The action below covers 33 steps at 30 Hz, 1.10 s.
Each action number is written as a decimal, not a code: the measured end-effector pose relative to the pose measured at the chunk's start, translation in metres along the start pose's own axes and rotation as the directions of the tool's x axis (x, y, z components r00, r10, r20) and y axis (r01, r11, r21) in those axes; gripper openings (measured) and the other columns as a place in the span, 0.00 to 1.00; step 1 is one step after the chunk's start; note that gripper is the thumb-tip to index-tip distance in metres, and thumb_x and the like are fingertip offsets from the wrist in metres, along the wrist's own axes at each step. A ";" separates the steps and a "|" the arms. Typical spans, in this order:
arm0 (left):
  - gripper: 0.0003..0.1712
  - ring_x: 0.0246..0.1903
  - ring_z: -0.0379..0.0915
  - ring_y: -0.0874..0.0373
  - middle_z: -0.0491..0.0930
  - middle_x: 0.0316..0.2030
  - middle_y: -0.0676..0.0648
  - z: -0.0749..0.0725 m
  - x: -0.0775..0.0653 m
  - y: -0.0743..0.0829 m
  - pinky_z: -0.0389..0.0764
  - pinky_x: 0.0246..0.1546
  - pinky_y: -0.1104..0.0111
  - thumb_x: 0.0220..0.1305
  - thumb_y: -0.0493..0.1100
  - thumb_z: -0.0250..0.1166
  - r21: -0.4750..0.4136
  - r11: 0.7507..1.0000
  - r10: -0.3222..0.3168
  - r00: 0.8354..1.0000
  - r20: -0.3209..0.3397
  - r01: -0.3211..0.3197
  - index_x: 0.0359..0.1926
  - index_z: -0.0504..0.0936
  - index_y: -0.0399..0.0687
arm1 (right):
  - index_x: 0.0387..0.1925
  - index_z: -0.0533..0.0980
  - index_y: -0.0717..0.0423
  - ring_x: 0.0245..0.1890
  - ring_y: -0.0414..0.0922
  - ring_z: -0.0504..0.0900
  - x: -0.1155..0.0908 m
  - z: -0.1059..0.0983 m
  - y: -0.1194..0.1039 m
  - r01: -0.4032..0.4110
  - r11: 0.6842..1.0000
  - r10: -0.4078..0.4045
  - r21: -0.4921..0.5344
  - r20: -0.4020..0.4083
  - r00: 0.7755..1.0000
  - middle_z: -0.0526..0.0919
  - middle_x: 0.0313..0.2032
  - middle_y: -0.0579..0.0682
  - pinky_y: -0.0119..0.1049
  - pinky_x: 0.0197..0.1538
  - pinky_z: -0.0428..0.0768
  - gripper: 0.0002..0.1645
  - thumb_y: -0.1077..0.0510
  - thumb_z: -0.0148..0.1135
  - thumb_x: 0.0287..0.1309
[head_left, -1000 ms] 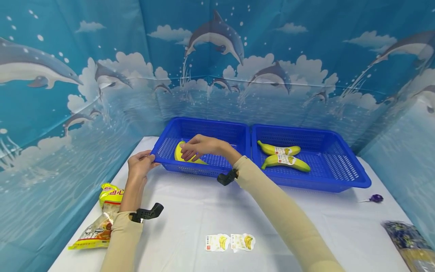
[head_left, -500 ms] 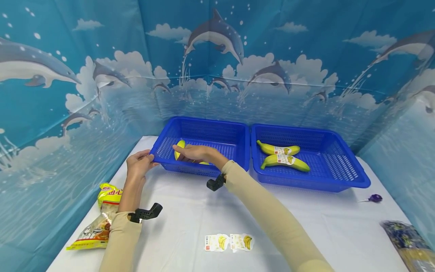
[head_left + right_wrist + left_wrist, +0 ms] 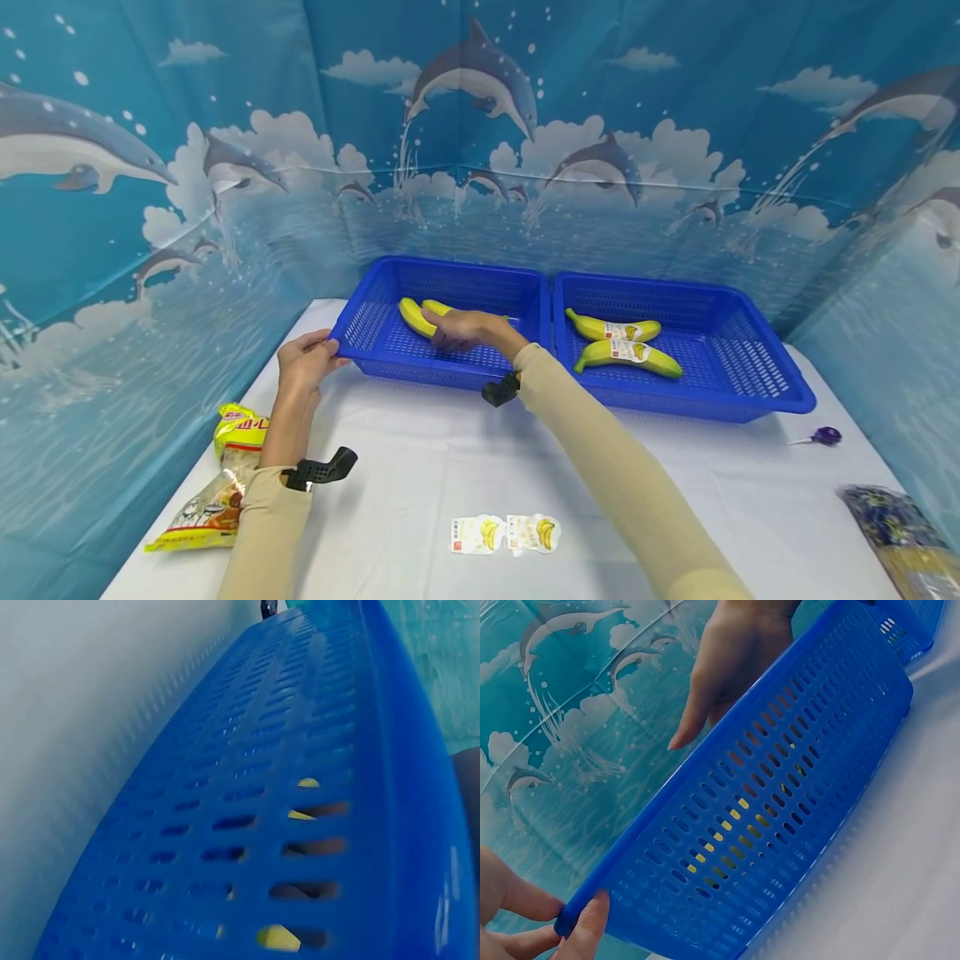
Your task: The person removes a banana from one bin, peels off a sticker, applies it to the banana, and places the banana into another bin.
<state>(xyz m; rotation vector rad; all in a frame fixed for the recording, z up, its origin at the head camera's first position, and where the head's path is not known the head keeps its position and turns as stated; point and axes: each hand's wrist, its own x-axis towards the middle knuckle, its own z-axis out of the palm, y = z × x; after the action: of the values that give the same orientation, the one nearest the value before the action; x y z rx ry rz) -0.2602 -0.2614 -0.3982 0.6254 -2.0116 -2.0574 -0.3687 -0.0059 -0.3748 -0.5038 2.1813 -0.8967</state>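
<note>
In the head view my left hand (image 3: 306,360) pinches the left corner of the left blue basket (image 3: 442,371), thumb and fingers on its rim. My right hand (image 3: 468,329) reaches down inside that basket, its thumb and curled fingers on a yellow banana (image 3: 415,317). A second banana (image 3: 435,307) lies just behind, partly covered by the hand. Through the basket's slots, the right wrist view gives glimpses of fingers and yellow peel (image 3: 279,937). The exact finger contact is hidden by the basket wall in both wrist views.
The right blue basket (image 3: 720,408) stands beside the left one, with two labelled bananas (image 3: 630,354) inside. Two banana labels (image 3: 477,535) lie on the white table. A snack bag (image 3: 217,500) is at left; a purple lollipop (image 3: 827,436) and another bag (image 3: 903,533) are at right.
My right hand first lowers onto the bananas at the left basket's near left, then shifts right and back. The bananas shift too, and two now show apart. My left hand stays on the rim.
</note>
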 end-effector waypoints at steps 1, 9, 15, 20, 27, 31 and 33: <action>0.26 0.34 0.80 0.65 0.76 0.53 0.38 0.000 0.000 0.000 0.89 0.46 0.72 0.79 0.30 0.58 0.001 1.000 -0.001 1.000 0.002 0.001 0.73 0.72 0.28 | 0.75 0.70 0.69 0.78 0.58 0.69 0.000 -0.001 0.001 -0.004 1.000 0.004 0.011 -0.006 1.000 0.72 0.75 0.64 0.52 0.80 0.68 0.52 0.29 0.27 0.84; 0.27 0.34 0.80 0.66 0.76 0.56 0.37 -0.005 0.000 -0.002 0.88 0.42 0.75 0.79 0.31 0.58 0.004 1.000 -0.019 1.000 0.005 0.019 0.75 0.70 0.29 | 0.71 0.74 0.68 0.71 0.58 0.78 -0.017 -0.027 -0.013 0.126 0.987 -0.117 0.101 -0.093 0.989 0.78 0.70 0.65 0.56 0.78 0.69 0.45 0.32 0.44 0.84; 0.26 0.31 0.81 0.67 0.76 0.54 0.36 -0.003 -0.001 -0.001 0.88 0.39 0.76 0.78 0.30 0.59 -0.016 1.000 -0.004 1.000 0.014 0.004 0.73 0.71 0.26 | 0.68 0.78 0.64 0.62 0.56 0.86 -0.030 -0.060 -0.016 0.333 0.943 -0.315 0.030 -0.252 0.915 0.85 0.63 0.61 0.51 0.69 0.81 0.29 0.49 0.66 0.78; 0.25 0.32 0.81 0.66 0.77 0.54 0.36 -0.001 -0.002 0.000 0.89 0.41 0.74 0.78 0.30 0.59 -0.002 1.000 -0.004 1.000 0.003 0.004 0.73 0.72 0.28 | 0.64 0.81 0.65 0.59 0.53 0.88 -0.030 -0.073 -0.002 0.456 0.887 -0.451 -0.075 -0.353 0.820 0.89 0.57 0.59 0.45 0.64 0.85 0.27 0.59 0.75 0.68; 0.27 0.34 0.81 0.65 0.77 0.56 0.36 0.000 -0.001 0.000 0.88 0.54 0.66 0.79 0.31 0.60 0.018 1.000 -0.026 1.000 0.018 0.026 0.74 0.72 0.29 | 0.63 0.81 0.69 0.57 0.55 0.89 -0.013 -0.079 0.026 0.452 0.892 -0.418 -0.024 -0.426 0.802 0.87 0.57 0.66 0.46 0.62 0.86 0.28 0.65 0.78 0.63; 0.27 0.37 0.81 0.64 0.77 0.59 0.36 -0.002 -0.001 -0.001 0.88 0.52 0.68 0.79 0.32 0.60 0.032 0.999 -0.041 0.999 0.014 0.040 0.75 0.71 0.31 | 0.62 0.82 0.69 0.58 0.58 0.88 0.001 -0.077 0.040 0.410 0.912 -0.372 -0.005 -0.432 0.822 0.85 0.59 0.69 0.46 0.60 0.87 0.28 0.69 0.78 0.61; 0.28 0.38 0.81 0.63 0.76 0.59 0.36 -0.003 -0.001 0.000 0.88 0.49 0.70 0.80 0.33 0.60 0.038 0.998 -0.041 0.999 0.011 0.041 0.76 0.71 0.32 | 0.61 0.82 0.68 0.59 0.60 0.87 0.007 -0.075 0.045 0.395 0.919 -0.349 0.014 -0.438 0.829 0.85 0.59 0.69 0.47 0.60 0.87 0.28 0.71 0.78 0.59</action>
<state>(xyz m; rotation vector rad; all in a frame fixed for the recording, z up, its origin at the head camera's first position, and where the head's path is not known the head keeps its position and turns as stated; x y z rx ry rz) -0.2583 -0.2640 -0.3985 0.6687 -2.0658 -2.0542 -0.4325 0.0539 -0.3728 -0.7590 2.4514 -1.4430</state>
